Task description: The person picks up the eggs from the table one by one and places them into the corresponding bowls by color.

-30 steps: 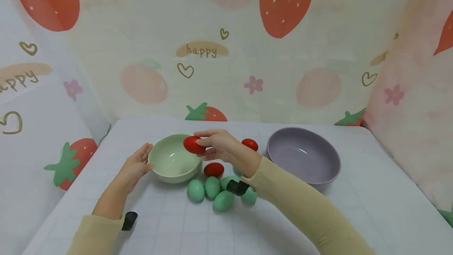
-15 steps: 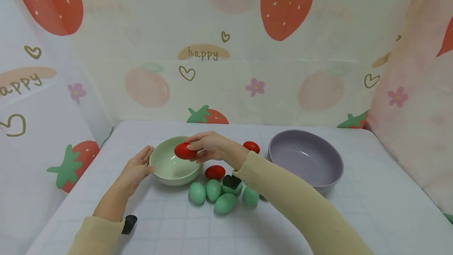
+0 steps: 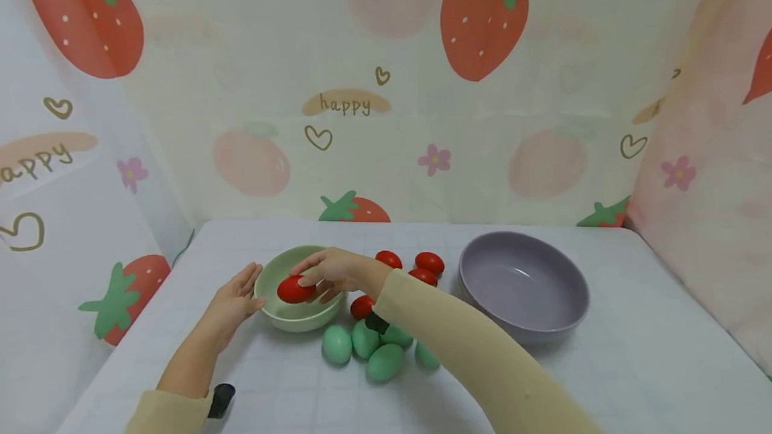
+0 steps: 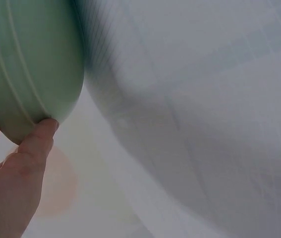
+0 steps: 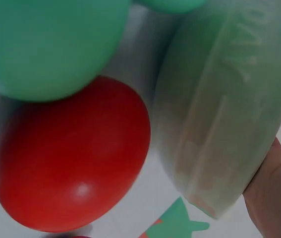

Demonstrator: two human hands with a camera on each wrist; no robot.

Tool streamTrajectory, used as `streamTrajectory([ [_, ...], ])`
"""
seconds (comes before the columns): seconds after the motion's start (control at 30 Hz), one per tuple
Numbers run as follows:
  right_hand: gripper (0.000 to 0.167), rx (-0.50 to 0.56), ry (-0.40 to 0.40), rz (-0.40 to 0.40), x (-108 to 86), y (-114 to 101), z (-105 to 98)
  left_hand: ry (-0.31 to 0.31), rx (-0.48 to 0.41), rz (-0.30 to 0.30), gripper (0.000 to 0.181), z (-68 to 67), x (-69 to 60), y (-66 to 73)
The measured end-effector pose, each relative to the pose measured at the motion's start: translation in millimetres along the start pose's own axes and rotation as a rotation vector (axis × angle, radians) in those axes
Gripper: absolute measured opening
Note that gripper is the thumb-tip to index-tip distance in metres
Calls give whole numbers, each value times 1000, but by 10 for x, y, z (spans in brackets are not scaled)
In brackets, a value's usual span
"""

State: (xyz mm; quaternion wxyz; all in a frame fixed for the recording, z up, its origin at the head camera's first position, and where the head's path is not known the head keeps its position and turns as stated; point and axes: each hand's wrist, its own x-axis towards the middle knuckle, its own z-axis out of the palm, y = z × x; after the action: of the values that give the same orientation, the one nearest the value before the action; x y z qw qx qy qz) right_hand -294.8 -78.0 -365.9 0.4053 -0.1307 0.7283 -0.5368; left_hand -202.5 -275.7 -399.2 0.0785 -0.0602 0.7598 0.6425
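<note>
- While poised over the green bowl (image 3: 295, 325), holds one red egg (image 3: 294, 290) in the right hand (image 3: 338, 271), with fingers curled around it.
- Rests the left hand (image 3: 230, 298) against the bowl's left side, with thumb and nearly straight fingers spread.
- Shows other red eggs (image 3: 430, 264) to the bowl's right.
- Shows green eggs (image 3: 385, 363) clustered on the tabletop (image 3: 289, 397), at the bowl's near right.
- Shows a purple bowl (image 3: 521, 280) well right of the green bowl.

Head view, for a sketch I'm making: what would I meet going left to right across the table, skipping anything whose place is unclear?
Left hand → green bowl → loose red eggs → purple bowl.
</note>
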Motion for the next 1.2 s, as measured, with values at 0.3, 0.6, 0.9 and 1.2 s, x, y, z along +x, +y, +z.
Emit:
streamTrajectory([
  [0.3,25,-166,-5,72,131,37,90,12,-4,17,78,31,-19,-19],
  [0.6,22,-211,-65,97,258,37,107,51,-25,15,77,18,37,-9],
  [0.9,20,-253,-56,82,257,91,171,45,-6,20,77,30,-4,-54],
  [1.2,21,-315,34,104,253,32,230,33,-3,18,78,5,-7,-2],
])
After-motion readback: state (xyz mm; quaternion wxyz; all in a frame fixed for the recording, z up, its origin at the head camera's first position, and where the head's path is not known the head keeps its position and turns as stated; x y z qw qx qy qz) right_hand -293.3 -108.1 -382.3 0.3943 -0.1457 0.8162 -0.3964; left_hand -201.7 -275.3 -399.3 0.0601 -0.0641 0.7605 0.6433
